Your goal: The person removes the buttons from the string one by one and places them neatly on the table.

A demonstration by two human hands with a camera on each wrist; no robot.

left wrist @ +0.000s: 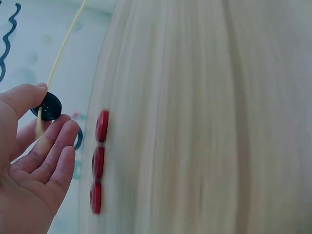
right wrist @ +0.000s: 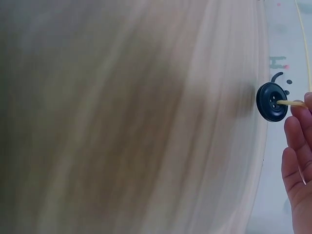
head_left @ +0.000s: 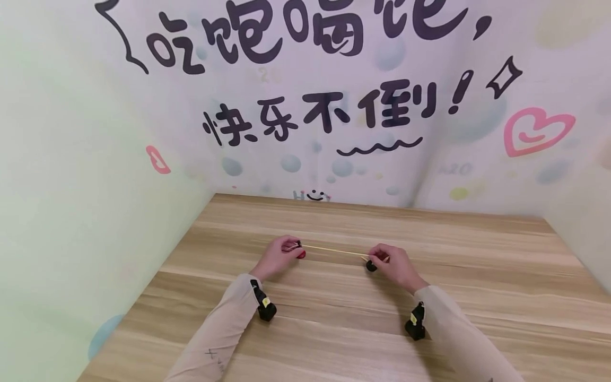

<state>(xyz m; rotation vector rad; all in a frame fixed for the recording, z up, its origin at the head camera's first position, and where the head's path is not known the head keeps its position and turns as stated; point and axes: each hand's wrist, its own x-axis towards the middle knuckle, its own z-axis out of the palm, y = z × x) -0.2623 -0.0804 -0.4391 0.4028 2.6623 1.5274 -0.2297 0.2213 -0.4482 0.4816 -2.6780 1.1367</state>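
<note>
My left hand (head_left: 278, 257) pinches a black button (left wrist: 49, 106) between thumb and fingertips. A thin yellow cord (head_left: 334, 250) passes through that button, and its short tail hangs over my left fingers. From there the cord runs straight across to my right hand (head_left: 393, 264), which pinches it between thumb and finger. Just beyond my right fingertips, another black button (right wrist: 272, 102) has the cord's end in one of its holes. Three red buttons (left wrist: 98, 162) lie in a row on the table beside my left hand; in the head view the hand partly hides them.
The wood-grain table (head_left: 324, 302) reaches back to a white printed wall cloth (head_left: 305, 175) with dark lettering. A pale cloth wall (head_left: 71, 185) rises along the left side. Each wrist wears a small black camera (head_left: 267, 310) over a beige sleeve.
</note>
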